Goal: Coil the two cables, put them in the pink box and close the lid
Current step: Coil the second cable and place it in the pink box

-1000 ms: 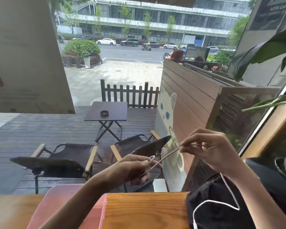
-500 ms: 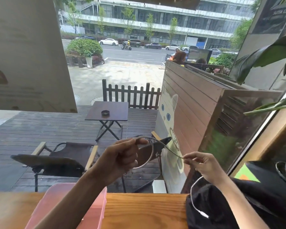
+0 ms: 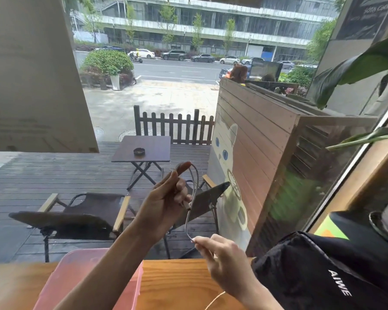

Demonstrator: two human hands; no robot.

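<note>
Looping over left hand raised fingertip, white cable runs down into right hand pinching fingers.

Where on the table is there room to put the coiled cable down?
Bare wooden tabletop lies between the pink plastic box and the black fabric bag, below the right hand. The right side is crowded by the bag; the left hand is raised above the table.
</note>
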